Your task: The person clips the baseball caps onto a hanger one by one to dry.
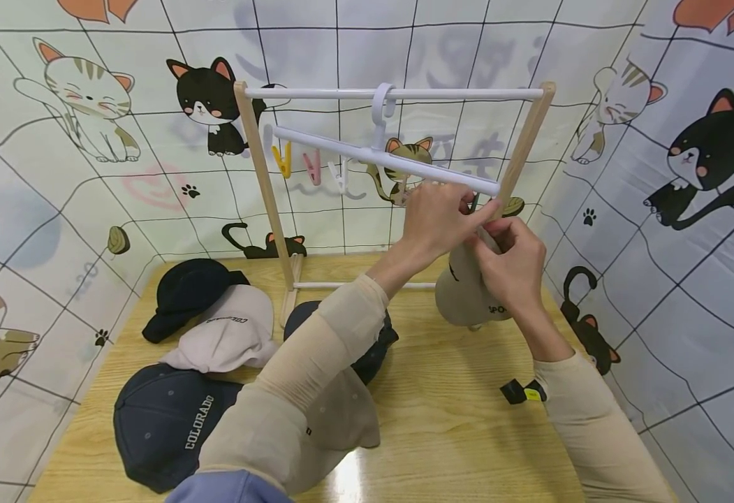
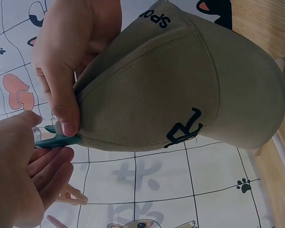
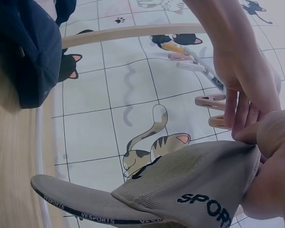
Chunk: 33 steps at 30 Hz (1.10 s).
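A beige baseball cap with dark lettering hangs brim-down below the right end of a white clip hanger. My right hand pinches its upper edge between thumb and fingers. Just above and left, my left hand pinches a green clothespin at the cap's edge. In the left wrist view, the peg's tip touches the cap beside my right thumb; whether its jaws grip the fabric is unclear. The hanger hooks over a rack's top bar and tilts down to the right.
Yellow, pink and white clothespins dangle from the hanger's left half. On the table lie a black cap, a pale cap, a navy cap and others. Wooden rack posts stand either side.
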Each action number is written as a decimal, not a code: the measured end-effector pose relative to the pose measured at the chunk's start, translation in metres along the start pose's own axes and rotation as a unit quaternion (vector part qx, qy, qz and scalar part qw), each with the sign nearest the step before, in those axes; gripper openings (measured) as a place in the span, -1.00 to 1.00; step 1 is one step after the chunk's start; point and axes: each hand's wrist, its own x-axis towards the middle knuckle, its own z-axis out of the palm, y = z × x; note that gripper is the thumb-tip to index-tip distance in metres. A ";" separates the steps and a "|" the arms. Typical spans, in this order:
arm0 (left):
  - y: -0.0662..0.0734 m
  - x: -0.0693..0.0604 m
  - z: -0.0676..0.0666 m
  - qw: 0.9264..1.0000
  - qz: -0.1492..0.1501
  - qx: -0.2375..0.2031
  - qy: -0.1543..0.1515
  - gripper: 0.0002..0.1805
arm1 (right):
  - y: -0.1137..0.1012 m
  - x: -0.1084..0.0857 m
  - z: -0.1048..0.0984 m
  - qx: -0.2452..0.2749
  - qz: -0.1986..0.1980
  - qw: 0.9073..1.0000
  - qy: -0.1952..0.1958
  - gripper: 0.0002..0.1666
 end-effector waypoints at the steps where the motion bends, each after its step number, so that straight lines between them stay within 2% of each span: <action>1: -0.001 -0.001 0.000 1.000 0.002 -0.002 -0.003 -0.37 | 0.000 0.000 0.000 0.001 0.008 1.000 -0.002 -0.64; 5: -0.004 -0.004 -0.002 0.999 0.001 -0.018 -0.027 -0.45 | 0.000 0.002 -0.001 0.007 0.037 0.999 -0.012 -0.59; 11: -0.010 -0.009 -0.013 0.993 -0.026 -0.052 -0.098 -0.63 | 0.004 0.003 0.000 0.029 0.067 0.997 -0.030 -0.62; 15: -0.014 -0.015 -0.024 0.987 -0.044 -0.057 -0.141 -0.53 | 0.007 0.004 0.001 0.041 0.079 0.995 -0.043 -0.63; 17: -0.019 -0.019 -0.028 0.985 -0.045 -0.069 -0.150 -0.48 | 0.008 0.003 0.001 0.045 0.084 0.994 -0.049 -0.62; 24: -0.037 -0.037 -0.046 0.980 -0.034 -0.092 -0.175 -0.44 | 0.011 0.003 0.004 0.048 0.103 0.991 -0.071 -0.57; 33: -0.060 -0.066 -0.067 0.970 0.001 -0.083 -0.228 -0.42 | 0.014 0.005 0.009 0.054 0.119 0.988 -0.087 -0.54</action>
